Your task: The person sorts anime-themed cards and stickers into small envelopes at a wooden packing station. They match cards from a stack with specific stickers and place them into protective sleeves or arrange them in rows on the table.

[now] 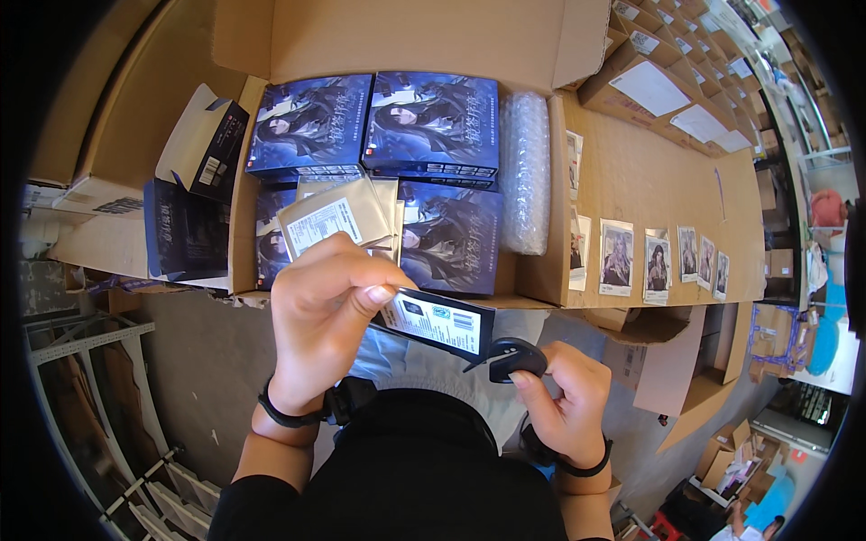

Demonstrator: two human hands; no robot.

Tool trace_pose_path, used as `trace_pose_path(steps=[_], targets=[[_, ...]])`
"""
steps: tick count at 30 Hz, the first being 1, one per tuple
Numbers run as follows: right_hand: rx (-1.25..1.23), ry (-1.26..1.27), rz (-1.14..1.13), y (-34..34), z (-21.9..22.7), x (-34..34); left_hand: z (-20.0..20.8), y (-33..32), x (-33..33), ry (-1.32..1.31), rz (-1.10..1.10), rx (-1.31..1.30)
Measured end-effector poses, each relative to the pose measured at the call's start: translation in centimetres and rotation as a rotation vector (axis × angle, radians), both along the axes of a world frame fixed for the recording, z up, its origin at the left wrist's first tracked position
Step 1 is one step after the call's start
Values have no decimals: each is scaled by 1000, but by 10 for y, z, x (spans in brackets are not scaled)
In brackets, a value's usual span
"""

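Note:
My left hand [316, 311] is closed, thumb against fingers, on the left end of a flat packet [437, 326] with a dark edge and a white barcode label. My right hand [577, 401] grips a small rounded black cutter [523, 362]. The cutter's hooked tip lies at the packet's right end; whether it has cut in I cannot tell. Just beyond my left hand, several gold flat packets [365, 212] lie loosely on blue printed boxes [451, 239], which sit inside an open cardboard carton [556, 207].
A bubble-wrap roll [525, 171] stands along the carton's right side. Illustrated cards [617, 257] lie spread on the cardboard surface [663, 185] further right. Divided cardboard bins [667, 81] stand behind them. An opened dark box [188, 225] is left of the carton; a metal rack [90, 343] stands lower left.

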State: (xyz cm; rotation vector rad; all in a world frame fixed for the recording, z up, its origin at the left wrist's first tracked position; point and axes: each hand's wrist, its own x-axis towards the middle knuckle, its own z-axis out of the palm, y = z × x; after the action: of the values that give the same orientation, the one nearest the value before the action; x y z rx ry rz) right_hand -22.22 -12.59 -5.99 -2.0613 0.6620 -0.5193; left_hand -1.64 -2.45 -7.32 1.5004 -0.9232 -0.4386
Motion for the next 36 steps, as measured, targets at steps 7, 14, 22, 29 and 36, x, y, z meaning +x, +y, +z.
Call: trace_pose_path(steps=[7, 14, 22, 29, 36], targets=[[201, 42, -214, -13, -4, -11, 2, 24, 31, 118, 268, -166], [-4, 105, -39, -45, -5, 53, -4, 26, 22, 383, 218, -102], [-389, 314, 40, -48, -28, 89, 2, 31, 13, 500, -77, -49], [-64, -167, 34, -35, 7, 61, 2, 27, 3, 525, -242, -11], [4, -295, 78, -30, 20, 24, 0, 11, -17, 487, -439, 53]])
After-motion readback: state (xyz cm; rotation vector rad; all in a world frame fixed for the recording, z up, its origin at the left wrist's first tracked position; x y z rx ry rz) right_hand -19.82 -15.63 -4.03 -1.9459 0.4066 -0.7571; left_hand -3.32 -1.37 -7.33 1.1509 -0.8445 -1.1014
